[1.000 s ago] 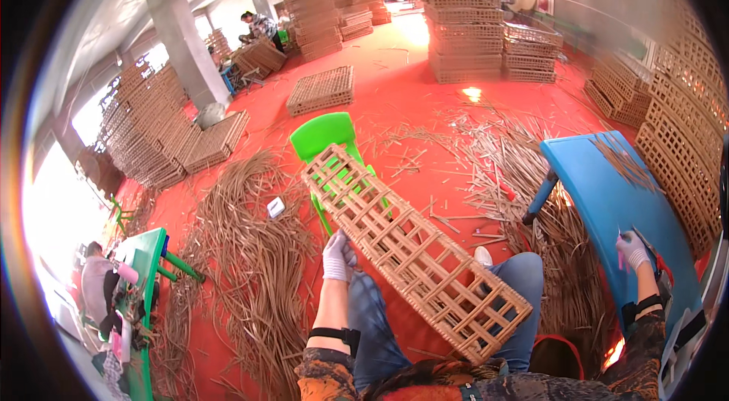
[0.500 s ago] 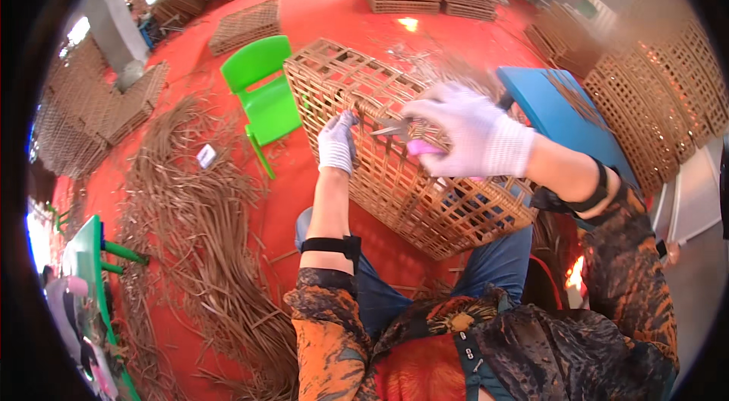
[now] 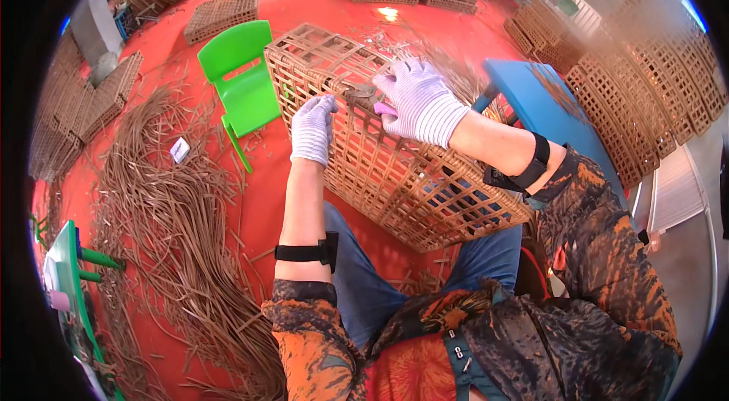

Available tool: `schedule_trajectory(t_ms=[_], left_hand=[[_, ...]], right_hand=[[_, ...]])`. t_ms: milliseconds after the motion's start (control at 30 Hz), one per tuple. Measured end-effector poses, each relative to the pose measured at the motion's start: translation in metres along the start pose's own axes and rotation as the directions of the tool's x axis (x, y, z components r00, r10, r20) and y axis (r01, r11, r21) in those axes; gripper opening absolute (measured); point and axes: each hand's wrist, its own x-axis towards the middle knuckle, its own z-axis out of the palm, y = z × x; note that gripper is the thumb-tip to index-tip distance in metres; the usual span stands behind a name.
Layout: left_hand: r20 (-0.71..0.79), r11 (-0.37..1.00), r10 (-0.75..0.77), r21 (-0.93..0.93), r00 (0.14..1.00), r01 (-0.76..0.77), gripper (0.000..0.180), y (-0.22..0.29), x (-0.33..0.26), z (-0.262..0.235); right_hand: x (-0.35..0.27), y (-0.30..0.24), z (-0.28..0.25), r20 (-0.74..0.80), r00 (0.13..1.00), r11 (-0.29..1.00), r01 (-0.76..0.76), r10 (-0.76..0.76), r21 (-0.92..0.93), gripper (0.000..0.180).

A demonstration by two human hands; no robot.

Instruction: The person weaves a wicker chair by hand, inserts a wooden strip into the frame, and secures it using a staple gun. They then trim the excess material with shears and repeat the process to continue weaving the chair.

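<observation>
A brown woven wicker basket (image 3: 395, 184) leans tilted across my knees, its open-lattice sides showing. My left hand (image 3: 312, 130), in a white knit glove, is closed at the basket's upper left edge; whatever its fingertips pinch is too small to make out. Gloved the same way, my right hand (image 3: 425, 102) grips pink-handled scissors (image 3: 386, 109) at the top edge. Their grey metal blades point toward my left hand and lie against the weave. My right fingers partly cover the handle.
A green chair (image 3: 244, 89) stands just beyond the basket to the left. Long brown strips (image 3: 171, 211) are heaped on the red floor. To the right is a blue table (image 3: 531, 108) with stacked wicker baskets (image 3: 645, 93) behind it. A green stool (image 3: 68, 257) stands at lower left.
My right hand has moved left and up with the scissors, whose blades now sit at the basket's edge nearer my left hand. The whole view has shifted slightly.
</observation>
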Motion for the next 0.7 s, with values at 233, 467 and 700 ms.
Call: schedule_trajectory(t_ms=[233, 467, 700], left_hand=[[0.032, 0.999, -0.020, -0.031, 0.999, 0.021, 0.018, 0.004, -0.006, 0.007], [-0.007, 1.000, 0.017, -0.011, 1.000, -0.017, 0.021, -0.001, -0.009, 0.012], [0.028, 0.996, -0.021, -0.089, 0.999, 0.023, 0.023, -0.018, -0.009, 0.001]], right_hand=[[-0.003, -0.002, 0.012, -0.093, 0.996, 0.997, 0.009, -0.002, 0.071, 0.042], [0.003, 0.004, 0.014, -0.003, 0.997, 0.986, -0.074, 0.076, 0.151, 0.039], [0.004, -0.005, 0.017, -0.035, 0.999, 0.999, -0.033, 0.034, 0.017, 0.032]])
